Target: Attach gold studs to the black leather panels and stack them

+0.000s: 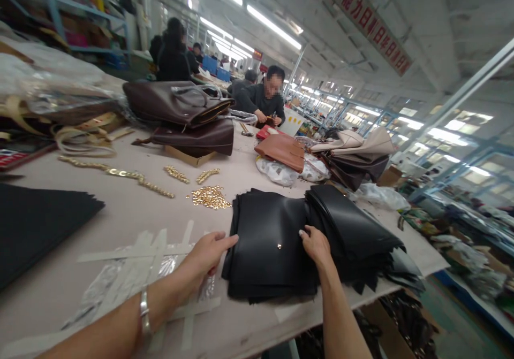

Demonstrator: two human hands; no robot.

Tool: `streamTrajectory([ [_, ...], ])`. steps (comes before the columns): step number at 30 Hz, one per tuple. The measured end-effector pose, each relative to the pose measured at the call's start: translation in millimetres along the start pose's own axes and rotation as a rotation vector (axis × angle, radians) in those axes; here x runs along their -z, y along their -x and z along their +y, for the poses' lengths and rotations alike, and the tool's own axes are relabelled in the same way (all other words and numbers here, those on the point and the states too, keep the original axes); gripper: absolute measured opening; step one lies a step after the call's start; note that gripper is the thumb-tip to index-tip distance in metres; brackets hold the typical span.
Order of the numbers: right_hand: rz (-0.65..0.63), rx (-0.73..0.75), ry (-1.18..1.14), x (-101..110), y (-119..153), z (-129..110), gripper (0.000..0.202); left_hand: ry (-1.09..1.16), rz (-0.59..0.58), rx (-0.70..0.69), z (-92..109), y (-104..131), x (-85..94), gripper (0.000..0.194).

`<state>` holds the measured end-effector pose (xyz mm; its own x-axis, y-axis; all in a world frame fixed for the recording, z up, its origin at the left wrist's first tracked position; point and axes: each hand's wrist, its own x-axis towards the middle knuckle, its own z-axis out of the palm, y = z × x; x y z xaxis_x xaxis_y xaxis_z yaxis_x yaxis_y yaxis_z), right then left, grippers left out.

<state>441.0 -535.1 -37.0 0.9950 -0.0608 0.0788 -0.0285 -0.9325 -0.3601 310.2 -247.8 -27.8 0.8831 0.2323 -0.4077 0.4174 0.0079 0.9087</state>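
Observation:
A stack of black leather panels (267, 225) lies in front of me near the table's front edge. One small gold fitting (279, 246) sits on the top panel, right of its middle. My left hand (211, 249) is closed at the stack's left edge, its thumb over the top panel. At the opposite edge my right hand (317, 245) pinches the panel, with thumb and forefinger bent and the other fingers partly hidden. Just behind the stack lies a loose pile of small gold fittings (211, 197). A second black leather stack (349, 225) adjoins on the right.
Rows of gold fittings (120, 173) lie back left, before dark brown handbags (176, 105). A brown leather piece (280, 151) rests on plastic-wrapped goods. Tape strips (150, 249) and another black stack (40, 225) are left. A co-worker (265, 97) works across the table.

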Motion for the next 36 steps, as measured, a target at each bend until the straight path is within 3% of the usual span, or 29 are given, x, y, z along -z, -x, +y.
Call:
streamTrajectory([
  [5, 0.040, 0.053, -0.139, 1, 0, -9, 0.036, -0.097, -0.038, -0.049, 6, -16, -2.1, 0.049],
  [8, 0.091, 0.058, -0.241, 10, 21, -8, 0.039, -0.206, -0.022, -0.121, 10, -26, -2.8, 0.038],
  [12, 0.140, -0.007, -0.430, 18, 87, 3, 0.052, -0.321, -0.045, -0.210, 12, -30, -3.4, 0.030],
  [17, 0.035, -0.400, -1.198, 11, 190, 4, 0.073, -0.286, -0.093, -0.202, 16, -22, -16.5, 0.036],
  [20, 0.009, -0.547, -1.504, 3, 222, -7, 0.077, -0.192, -0.116, -0.133, 19, -18, -27.0, 0.045],
  [26, -0.076, -0.558, -1.763, -13, 224, -18, 0.062, 0.000, -0.236, 0.057, 22, -13, -40.6, 0.033],
  [33, -0.150, -0.584, -1.885, -31, 196, -29, 0.038, 0.143, -0.283, 0.146, 37, -16, -53.7, 0.032],
  [36, -0.118, -0.618, -1.917, -36, 176, -39, 0.031, 0.175, -0.277, 0.175, 42, -20, -56.4, 0.032],
])
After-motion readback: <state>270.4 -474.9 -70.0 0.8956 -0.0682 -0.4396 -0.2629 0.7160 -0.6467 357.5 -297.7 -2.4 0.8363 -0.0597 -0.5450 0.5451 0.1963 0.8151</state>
